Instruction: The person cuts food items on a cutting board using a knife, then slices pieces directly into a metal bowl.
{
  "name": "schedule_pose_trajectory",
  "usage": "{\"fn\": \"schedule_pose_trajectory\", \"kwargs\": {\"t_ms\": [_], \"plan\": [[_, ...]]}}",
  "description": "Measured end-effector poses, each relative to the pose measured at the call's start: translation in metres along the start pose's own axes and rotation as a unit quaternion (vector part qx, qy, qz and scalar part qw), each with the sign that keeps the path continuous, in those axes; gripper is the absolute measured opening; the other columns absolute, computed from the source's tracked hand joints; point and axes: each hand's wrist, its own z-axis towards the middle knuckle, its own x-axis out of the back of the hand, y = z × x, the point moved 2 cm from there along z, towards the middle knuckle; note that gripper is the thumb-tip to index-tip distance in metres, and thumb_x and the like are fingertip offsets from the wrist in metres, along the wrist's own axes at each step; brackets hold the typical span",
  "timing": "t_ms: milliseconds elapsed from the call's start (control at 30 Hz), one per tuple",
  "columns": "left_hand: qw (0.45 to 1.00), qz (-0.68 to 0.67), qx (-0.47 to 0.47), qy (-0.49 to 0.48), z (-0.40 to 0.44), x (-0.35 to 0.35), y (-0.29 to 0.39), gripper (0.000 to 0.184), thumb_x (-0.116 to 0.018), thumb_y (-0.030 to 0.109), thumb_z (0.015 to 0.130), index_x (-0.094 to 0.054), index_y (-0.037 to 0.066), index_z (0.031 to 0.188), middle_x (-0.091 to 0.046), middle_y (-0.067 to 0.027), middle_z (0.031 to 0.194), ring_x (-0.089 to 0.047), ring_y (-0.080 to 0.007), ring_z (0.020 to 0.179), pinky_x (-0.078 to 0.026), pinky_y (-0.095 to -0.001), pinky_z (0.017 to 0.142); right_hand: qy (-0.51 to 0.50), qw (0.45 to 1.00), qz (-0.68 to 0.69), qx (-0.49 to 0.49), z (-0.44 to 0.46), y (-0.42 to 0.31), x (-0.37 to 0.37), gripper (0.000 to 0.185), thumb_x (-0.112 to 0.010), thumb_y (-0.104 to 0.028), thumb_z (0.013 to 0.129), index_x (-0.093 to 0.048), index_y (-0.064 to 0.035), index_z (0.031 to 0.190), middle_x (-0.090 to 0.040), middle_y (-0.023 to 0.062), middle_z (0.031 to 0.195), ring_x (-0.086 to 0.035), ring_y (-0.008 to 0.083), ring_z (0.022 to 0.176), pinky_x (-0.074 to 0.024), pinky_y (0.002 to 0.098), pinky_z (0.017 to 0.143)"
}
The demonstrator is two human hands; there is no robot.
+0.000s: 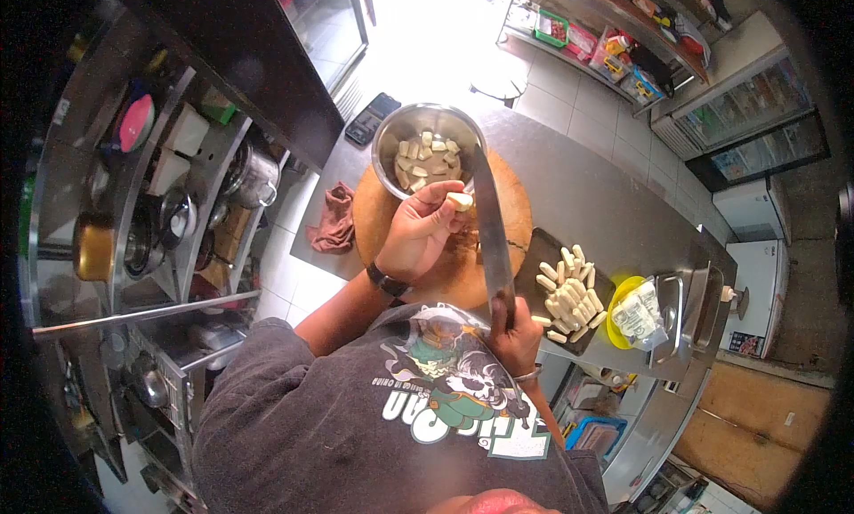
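A short pale piece of food [459,202] is pinched between the thumb and fingers of my left hand [420,234]. My right hand [516,331] grips the handle of a long, broad-bladed knife [492,225], its blade slanting up past the piece toward the bowl's rim. Below both lies a round wooden chopping board [378,225]. On the far part of the board stands a steel bowl [384,162] with several cut pale pieces [427,149] in it. Right of the board, several whole pale finger-shaped pieces [571,291] are heaped on a dark tray [536,251].
A crumpled brown cloth [334,220] lies left of the board. Beyond it is a black phone-like object [372,118]. A yellow bowl [616,329] holding a plastic bag [639,316] sits right of the tray. Shelves of pots [249,176] stand at left.
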Motion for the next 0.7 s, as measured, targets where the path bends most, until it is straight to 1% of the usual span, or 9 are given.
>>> {"fn": "schedule_pose_trajectory", "kwargs": {"t_ms": [167,233,367,433,500,567,600,667,700], "plan": [[1.000,-0.013,0.017,-0.022,0.003,0.008,0.000,0.025,-0.064,0.011,0.096,-0.061,0.002,0.119,-0.067,-0.0065,0.110,-0.062,-0.0124,0.098,-0.049,-0.0251,0.085,-0.006,1.000,0.004,0.015,0.001,-0.003,0.000,0.022,-0.062,-0.026,0.098,-0.061,-0.0047,0.093,-0.061,0.0148,0.064,-0.065,0.0321,0.056,-0.0467,0.0404,0.051],[1.000,0.000,0.013,0.016,0.003,0.005,0.002,0.023,-0.065,0.011,0.095,-0.064,0.002,0.116,-0.069,-0.0051,0.100,-0.061,-0.0103,0.083,-0.047,-0.0237,0.073,-0.010,1.000,0.005,0.018,0.002,-0.005,0.001,0.021,-0.062,-0.025,0.098,-0.061,-0.0047,0.093,-0.061,0.0151,0.064,-0.065,0.0326,0.056,-0.0467,0.0406,0.051],[0.998,0.054,0.012,0.013,0.001,0.001,0.009,0.021,-0.066,0.010,0.095,-0.064,0.002,0.114,-0.069,-0.0038,0.096,-0.059,-0.0093,0.077,-0.047,-0.0234,0.068,-0.028,0.999,-0.007,0.017,0.002,0.000,0.000,0.020,-0.062,-0.024,0.098,-0.061,-0.0046,0.095,-0.062,0.0165,0.065,-0.065,0.0346,0.058,-0.0471,0.0413,0.052],[0.995,0.077,0.046,-0.033,-0.002,0.000,0.007,0.018,-0.065,0.009,0.095,-0.065,0.001,0.111,-0.067,-0.0015,0.089,-0.057,-0.0077,0.071,-0.046,-0.0223,0.063,-0.029,0.999,-0.001,0.018,0.002,-0.001,0.000,0.020,-0.062,-0.024,0.098,-0.060,-0.0046,0.096,-0.061,0.0169,0.065,-0.065,0.0351,0.058,-0.0471,0.0415,0.052],[0.992,0.104,0.063,-0.028,-0.004,0.001,0.004,0.016,-0.065,0.008,0.095,-0.064,0.001,0.110,-0.066,-0.0005,0.086,-0.056,-0.0071,0.069,-0.045,-0.0215,0.062,-0.030,0.999,0.004,0.019,0.002,-0.001,-0.001,0.019,-0.062,-0.024,0.098,-0.060,-0.0047,0.096,-0.061,0.0172,0.065,-0.065,0.0356,0.058,-0.0471,0.0417,0.052],[0.988,0.130,0.080,-0.023,-0.007,0.000,0.002,0.015,-0.064,0.008,0.096,-0.064,0.001,0.109,-0.064,0.0005,0.083,-0.055,-0.0065,0.067,-0.044,-0.0207,0.060,-0.003,0.999,0.028,0.020,0.003,-0.003,-0.003,0.024,-0.062,-0.026,0.097,-0.058,-0.0042,0.089,-0.053,0.0144,0.059,-0.055,0.0278,0.048,-0.0427,0.0386,0.048],[0.985,0.146,0.085,-0.027,-0.008,-0.003,0.001,0.014,-0.064,0.007,0.096,-0.064,0.001,0.108,-0.063,0.0010,0.083,-0.055,-0.0061,0.066,-0.044,-0.0200,0.059,-0.003,0.999,0.028,0.020,0.003,-0.003,-0.002,0.024,-0.062,-0.026,0.097,-0.058,-0.0042,0.089,-0.053,0.0144,0.059,-0.055,0.0278,0.048,-0.0427,0.0386,0.048],[0.982,0.162,0.090,-0.031,-0.009,-0.002,-0.001,0.013,-0.064,0.007,0.096,-0.064,0.001,0.108,-0.063,0.0015,0.082,-0.055,-0.0057,0.066,-0.043,-0.0193,0.058,-0.036,0.999,0.010,0.003,0.003,-0.004,0.001,0.020,-0.061,-0.024,0.098,-0.060,-0.0043,0.096,-0.061,0.0165,0.065,-0.065,0.0339,0.057,-0.0468,0.0408,0.052],[0.984,0.143,0.097,-0.038,-0.010,0.002,-0.003,0.013,-0.064,0.006,0.096,-0.064,0.002,0.109,-0.065,-0.0003,0.086,-0.057,-0.0069,0.070,-0.045,-0.0200,0.061,-0.036,0.999,0.010,0.003,0.002,-0.004,0.001,0.020,-0.061,-0.024,0.098,-0.060,-0.0043,0.096,-0.061,0.0165,0.065,-0.065,0.0339,0.057,-0.0468,0.0408,0.052]]}}
